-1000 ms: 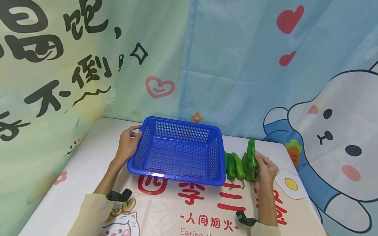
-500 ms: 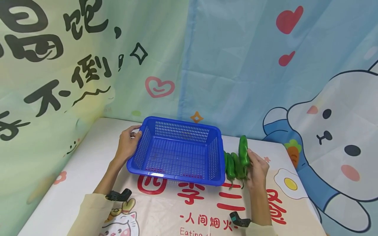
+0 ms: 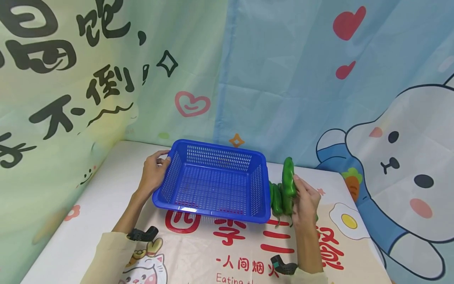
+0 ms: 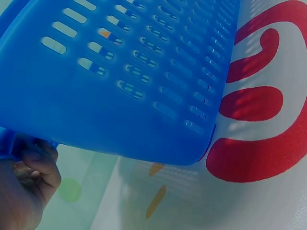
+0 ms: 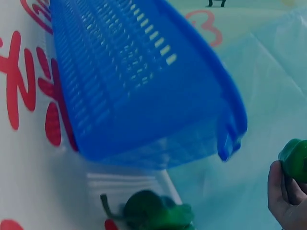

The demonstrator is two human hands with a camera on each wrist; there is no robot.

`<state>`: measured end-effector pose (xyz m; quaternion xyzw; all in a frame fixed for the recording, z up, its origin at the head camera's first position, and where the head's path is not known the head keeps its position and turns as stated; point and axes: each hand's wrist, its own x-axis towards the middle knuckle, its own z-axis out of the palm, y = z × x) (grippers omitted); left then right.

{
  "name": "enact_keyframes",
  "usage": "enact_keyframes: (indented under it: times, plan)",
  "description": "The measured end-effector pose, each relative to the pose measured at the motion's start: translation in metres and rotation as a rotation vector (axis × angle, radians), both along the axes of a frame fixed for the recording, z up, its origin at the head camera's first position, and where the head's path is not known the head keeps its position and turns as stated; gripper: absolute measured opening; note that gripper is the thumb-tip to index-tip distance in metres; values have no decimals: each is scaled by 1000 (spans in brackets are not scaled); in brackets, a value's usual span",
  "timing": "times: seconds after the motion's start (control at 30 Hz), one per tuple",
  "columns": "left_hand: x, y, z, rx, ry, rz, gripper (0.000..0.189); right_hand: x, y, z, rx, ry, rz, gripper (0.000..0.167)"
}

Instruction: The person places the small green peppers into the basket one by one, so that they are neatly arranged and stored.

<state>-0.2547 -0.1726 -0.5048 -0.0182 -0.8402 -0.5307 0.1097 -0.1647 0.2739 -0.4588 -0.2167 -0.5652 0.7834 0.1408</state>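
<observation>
Pastel printed cloth (image 3: 269,86) hangs beyond the left hand (image 3: 154,172), which grips a blue slotted plastic basket (image 3: 213,185); apart, the right hand (image 3: 306,201) holds a long glossy green pepper (image 3: 288,177), seemingly a loading step, next calling for rim clearance.

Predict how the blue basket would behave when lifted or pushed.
The blue basket is probably light for its size, being empty with slotted walls. Its straight rim suggests fairly stiff plastic. Its broad base should resist tipping.
</observation>
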Motion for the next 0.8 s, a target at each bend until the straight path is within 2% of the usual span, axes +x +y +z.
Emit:
enact_keyframes:
  times: [0.33, 0.57, 0.8]
  plan:
    - [-1, 1, -1, 12, -12, 5, 38, 4, -17, 14, -38, 2, -3, 63]
    - [-1, 3, -1, 9, -6, 6, 38, 5, -30, 19, 13, -24, 10, 62]
    - [-1, 1, -2, 6, -7, 9, 38, 4, -46, 21, 12, -13, 55, 61]
